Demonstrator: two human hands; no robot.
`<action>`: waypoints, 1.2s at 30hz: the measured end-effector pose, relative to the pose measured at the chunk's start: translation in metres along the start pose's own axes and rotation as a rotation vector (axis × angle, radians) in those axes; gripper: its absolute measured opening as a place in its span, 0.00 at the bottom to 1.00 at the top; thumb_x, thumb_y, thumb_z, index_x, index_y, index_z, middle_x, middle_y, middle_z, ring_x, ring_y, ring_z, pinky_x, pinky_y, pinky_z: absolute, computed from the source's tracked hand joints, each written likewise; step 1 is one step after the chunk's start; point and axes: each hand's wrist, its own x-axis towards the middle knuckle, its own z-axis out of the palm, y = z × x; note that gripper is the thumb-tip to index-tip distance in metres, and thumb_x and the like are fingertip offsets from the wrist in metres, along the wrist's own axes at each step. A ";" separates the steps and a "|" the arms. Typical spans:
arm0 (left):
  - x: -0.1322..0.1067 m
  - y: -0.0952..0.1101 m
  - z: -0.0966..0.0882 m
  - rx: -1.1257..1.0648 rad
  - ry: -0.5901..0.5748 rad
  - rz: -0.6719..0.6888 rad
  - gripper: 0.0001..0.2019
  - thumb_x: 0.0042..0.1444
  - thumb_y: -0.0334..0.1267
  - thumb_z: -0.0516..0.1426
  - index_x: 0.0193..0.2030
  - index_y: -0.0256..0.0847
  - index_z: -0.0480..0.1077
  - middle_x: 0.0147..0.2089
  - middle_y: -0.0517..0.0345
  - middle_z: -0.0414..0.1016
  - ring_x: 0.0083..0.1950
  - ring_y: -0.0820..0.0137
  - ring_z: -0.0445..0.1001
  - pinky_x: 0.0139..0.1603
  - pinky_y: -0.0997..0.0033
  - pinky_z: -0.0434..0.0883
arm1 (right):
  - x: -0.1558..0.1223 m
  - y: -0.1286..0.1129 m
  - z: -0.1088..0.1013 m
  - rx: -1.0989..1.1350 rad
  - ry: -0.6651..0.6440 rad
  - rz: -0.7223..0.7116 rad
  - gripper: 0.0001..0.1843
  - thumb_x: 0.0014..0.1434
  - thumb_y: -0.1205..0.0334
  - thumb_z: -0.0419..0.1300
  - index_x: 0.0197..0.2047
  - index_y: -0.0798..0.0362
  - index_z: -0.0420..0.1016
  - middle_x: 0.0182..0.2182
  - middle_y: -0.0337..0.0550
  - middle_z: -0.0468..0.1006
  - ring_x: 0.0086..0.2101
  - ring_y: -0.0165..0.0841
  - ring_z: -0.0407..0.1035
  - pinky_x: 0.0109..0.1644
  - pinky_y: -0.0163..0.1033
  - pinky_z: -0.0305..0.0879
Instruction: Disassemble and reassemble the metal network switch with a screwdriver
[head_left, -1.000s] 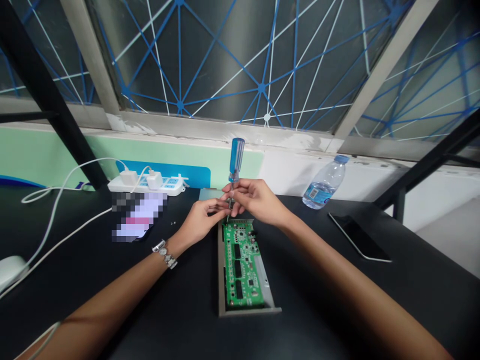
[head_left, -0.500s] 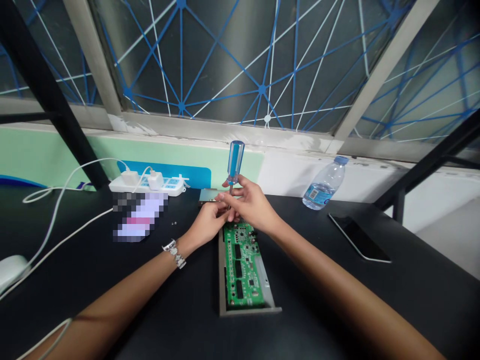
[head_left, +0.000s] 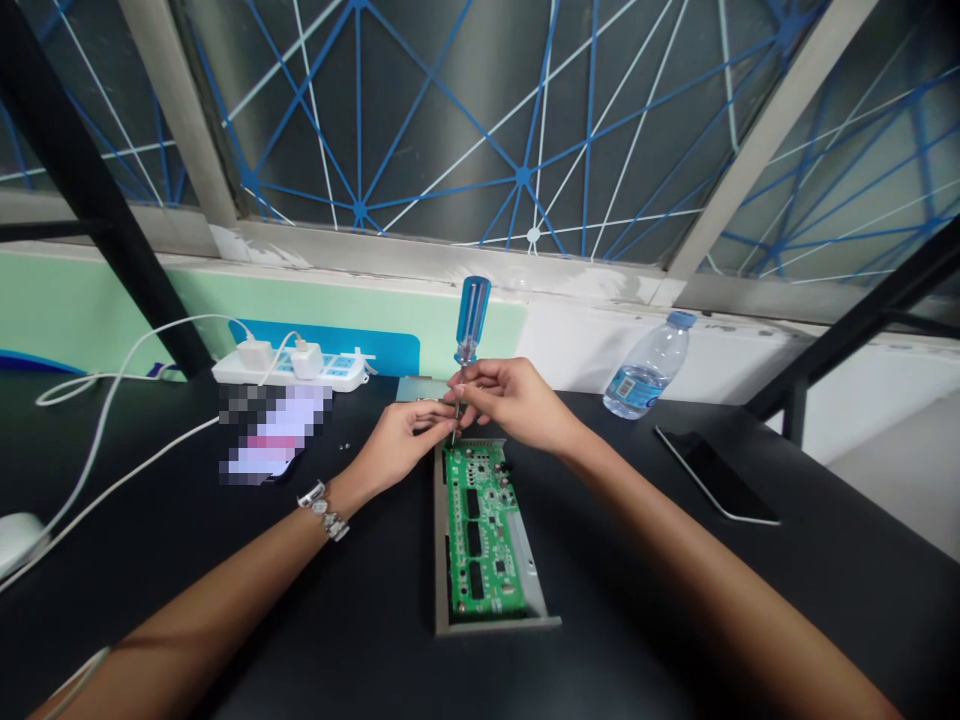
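Note:
A screwdriver with a blue and clear handle stands nearly upright, its tip down at the far left corner of a green circuit board. The board lies in a long metal tray. My right hand pinches the screwdriver's shaft just below the handle. Lower down, the thumb and fingers of my left hand close around the shaft near its tip. Whether a screw sits under the tip is too small to tell. Behind my fingers, a pale flat box-like piece is partly hidden.
A white power strip with plugged-in chargers stands at the back left, near a lit phone. Tiny loose bits lie beside it. On the right are a water bottle and a dark phone-like device. White cables cross the left side.
My left hand has shifted left and its fingers have opened out a little, showing more of the shaft. My right hand has moved slightly right, and the screwdriver handle has turned.

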 end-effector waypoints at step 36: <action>-0.004 0.002 -0.010 0.142 0.061 0.006 0.10 0.60 0.42 0.58 0.36 0.37 0.77 0.35 0.53 0.81 0.38 0.65 0.80 0.44 0.67 0.75 | -0.001 0.003 0.003 -0.175 0.071 -0.067 0.08 0.59 0.60 0.60 0.40 0.55 0.73 0.34 0.45 0.80 0.26 0.31 0.75 0.31 0.38 0.71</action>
